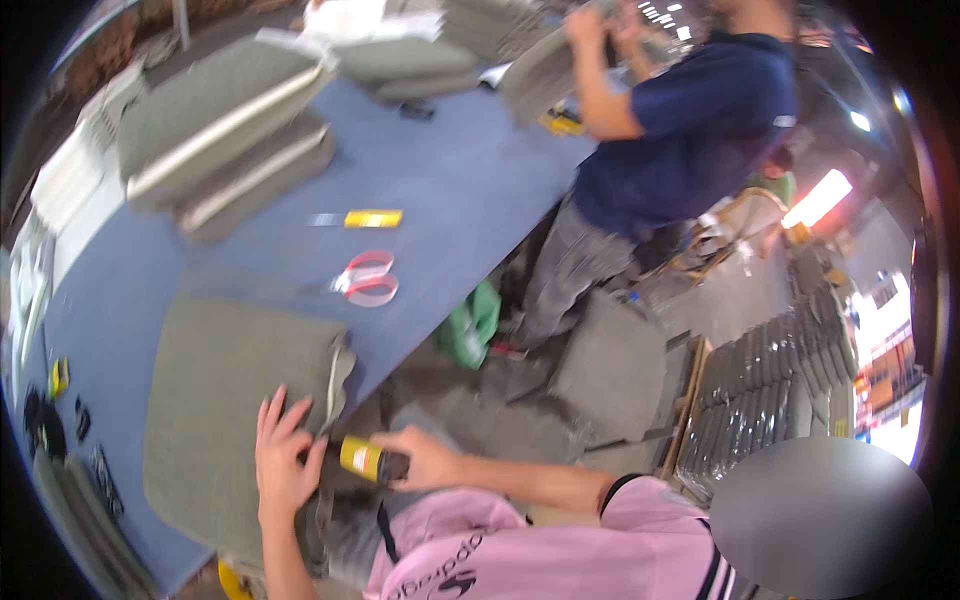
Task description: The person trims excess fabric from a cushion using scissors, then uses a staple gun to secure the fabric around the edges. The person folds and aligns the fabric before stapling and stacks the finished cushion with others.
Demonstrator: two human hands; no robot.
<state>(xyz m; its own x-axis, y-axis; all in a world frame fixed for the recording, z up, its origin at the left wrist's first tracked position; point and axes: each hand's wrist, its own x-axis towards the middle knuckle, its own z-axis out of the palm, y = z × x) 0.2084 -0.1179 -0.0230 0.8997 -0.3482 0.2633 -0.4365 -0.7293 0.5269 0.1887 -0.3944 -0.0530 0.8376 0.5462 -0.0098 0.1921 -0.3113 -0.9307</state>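
Left hand point(283, 462): open grip, palm flat on grey fabric cover point(235, 400) at blue counter point(440, 200) edge | Right hand point(425, 462): grip closed around yellow-and-black tool point(372, 461), beside cover | Red-handled scissors point(367, 279): beyond cover.

Yellow tool point(372, 461) perhaps partly hand-hidden.

Under your left hand point(283, 462) lies a grey cushion cover point(235, 410) of coarse woven cloth, matt and a little nubbly, like the stacked grey cushions point(225, 140) further up the table. Your right hand point(425, 458) grips a yellow utility knife point(368, 460) that looks like smooth plastic with a slight sheen, as do the red and white handles of the scissors point(368, 279). The blue table top point(450, 190) reads as a flat, matt covering, possibly felt or fabric.
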